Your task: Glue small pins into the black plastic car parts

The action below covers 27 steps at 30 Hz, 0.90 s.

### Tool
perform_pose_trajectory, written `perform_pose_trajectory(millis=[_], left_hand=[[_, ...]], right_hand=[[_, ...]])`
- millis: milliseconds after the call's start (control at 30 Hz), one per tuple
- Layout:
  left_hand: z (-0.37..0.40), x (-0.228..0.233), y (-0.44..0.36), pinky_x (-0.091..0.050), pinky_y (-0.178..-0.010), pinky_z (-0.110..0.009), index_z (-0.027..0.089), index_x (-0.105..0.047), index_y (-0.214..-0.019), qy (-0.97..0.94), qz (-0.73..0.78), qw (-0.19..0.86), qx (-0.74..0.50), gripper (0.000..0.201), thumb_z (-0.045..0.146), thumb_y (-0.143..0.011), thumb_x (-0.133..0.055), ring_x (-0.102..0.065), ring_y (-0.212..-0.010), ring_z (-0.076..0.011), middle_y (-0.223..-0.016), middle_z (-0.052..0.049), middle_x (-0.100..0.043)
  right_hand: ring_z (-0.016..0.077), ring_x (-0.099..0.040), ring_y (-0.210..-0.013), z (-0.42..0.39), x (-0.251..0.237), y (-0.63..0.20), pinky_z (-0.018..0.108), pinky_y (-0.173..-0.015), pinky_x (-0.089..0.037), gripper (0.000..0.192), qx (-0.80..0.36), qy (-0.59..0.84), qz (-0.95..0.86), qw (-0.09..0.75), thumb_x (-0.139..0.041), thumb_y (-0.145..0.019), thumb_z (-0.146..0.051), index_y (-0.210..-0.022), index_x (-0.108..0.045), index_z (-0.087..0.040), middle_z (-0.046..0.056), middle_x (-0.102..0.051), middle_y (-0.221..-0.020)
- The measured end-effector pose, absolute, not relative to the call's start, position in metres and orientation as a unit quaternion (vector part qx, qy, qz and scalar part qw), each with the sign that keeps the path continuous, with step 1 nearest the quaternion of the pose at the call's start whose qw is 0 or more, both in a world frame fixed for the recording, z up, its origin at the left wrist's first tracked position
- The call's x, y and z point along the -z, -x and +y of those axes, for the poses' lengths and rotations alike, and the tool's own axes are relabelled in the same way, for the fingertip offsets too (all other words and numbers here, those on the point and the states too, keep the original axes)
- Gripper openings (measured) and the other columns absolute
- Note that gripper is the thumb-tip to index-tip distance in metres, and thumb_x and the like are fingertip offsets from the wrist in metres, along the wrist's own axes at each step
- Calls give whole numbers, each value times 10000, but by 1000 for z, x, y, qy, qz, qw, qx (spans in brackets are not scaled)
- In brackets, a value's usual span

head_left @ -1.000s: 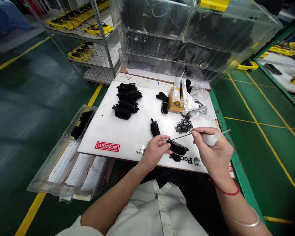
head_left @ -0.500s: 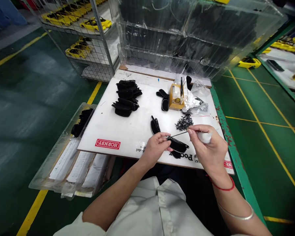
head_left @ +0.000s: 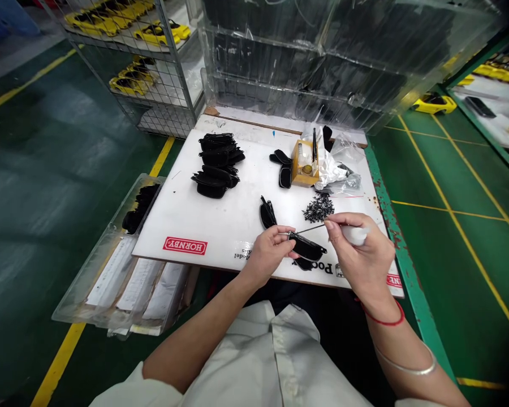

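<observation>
My left hand (head_left: 271,251) is closed in a pinch on the left end of a black plastic part (head_left: 307,247), which has a curved lower edge and a thin upper frame. In my right hand (head_left: 360,249), closed too, is a thin-shafted tool (head_left: 314,228) with a white handle. Its dark tip meets the part close to my left fingertips; the exact contact is too small to make out. Another black part (head_left: 304,264) lies just below on the white board, and one more (head_left: 267,215) lies beyond my left hand. Small black pieces (head_left: 319,207) are heaped past my right fingertips.
Stacks of black parts (head_left: 217,164) stand at the board's back left. An orange box (head_left: 304,169) with tools sits beside crumpled plastic bags (head_left: 343,175). Clear plastic bins (head_left: 280,73) rise behind the board (head_left: 186,220). A clear tray (head_left: 74,294) is at the lower left.
Both hands keep their grips, with the tool's tip still at the left end of the black part. The view has shifted slightly.
</observation>
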<state>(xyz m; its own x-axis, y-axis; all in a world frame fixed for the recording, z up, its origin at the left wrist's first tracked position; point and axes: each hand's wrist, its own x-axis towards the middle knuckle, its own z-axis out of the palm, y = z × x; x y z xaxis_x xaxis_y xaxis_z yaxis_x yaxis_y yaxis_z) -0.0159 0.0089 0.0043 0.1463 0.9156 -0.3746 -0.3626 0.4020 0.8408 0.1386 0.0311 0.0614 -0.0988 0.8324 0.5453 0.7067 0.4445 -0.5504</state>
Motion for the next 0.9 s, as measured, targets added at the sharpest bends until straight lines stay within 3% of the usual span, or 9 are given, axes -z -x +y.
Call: perform_pose_trajectory(millis=[400,633,900], left_hand=[[9,-8,17,-489,-715,-246,171,-606,-1036,-292,475,702,-443,240,186,-796,-605,-618,-590,-61,-839,6,-553],[7,-9,18,-473,-702,-233,173,-621,-1047,-295,469,703,-447,252,201,-798,-596,-599,-593,-60,-800,20,-512],[3,-14,23,-474,-675,-245,149,-628,-1054,-292,463,720,-427,269,218,-797,-585,-567,-620,-88,-784,-1,-534]], right_hand=[[157,-617,-647,36,-82,-149,312,-637,-486,127,-55,571,-687,447,-677,-784,-258,-904,-662,-219,11,-660,-776],[120,-549,-536,77,-84,-159,274,-515,-425,175,-18,590,-632,503,-635,-809,-343,-892,-654,-190,-18,-589,-668],[154,-611,-751,135,-87,-154,283,-708,-478,153,67,542,-651,527,-591,-831,-331,-875,-643,-194,21,-664,-822]])
